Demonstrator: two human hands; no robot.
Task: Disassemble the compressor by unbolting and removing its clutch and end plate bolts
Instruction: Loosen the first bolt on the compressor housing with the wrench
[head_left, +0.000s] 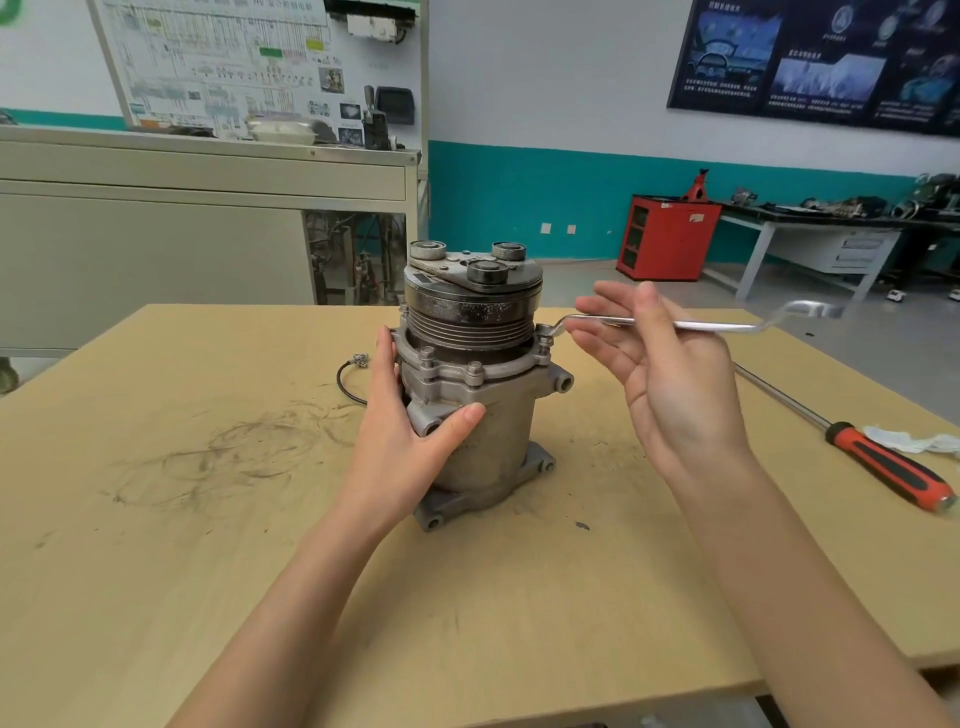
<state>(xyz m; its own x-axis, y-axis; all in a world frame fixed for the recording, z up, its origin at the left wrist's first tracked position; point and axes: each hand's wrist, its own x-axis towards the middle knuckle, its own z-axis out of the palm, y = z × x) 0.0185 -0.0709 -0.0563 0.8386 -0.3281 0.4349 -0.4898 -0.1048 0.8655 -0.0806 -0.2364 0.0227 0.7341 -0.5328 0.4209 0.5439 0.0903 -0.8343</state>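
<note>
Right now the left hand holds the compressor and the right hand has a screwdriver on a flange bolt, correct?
No: the right hand has a wrench, its ring end on the bolt; the screwdriver lies on the table. The left hand holds the compressor. Head view shows it.

Diagram board: far beyond your left hand, you see a heading line and many small captions, all too blurred to read.
Posters: high beyond your right hand, you see white headings and blocks of characters, too small to make out.
Red cabinet: past your right fingertips, pale stickers, no word legible.
Clutch plate: atop the compressor your left hand holds, a small dark tag, unreadable.
</note>
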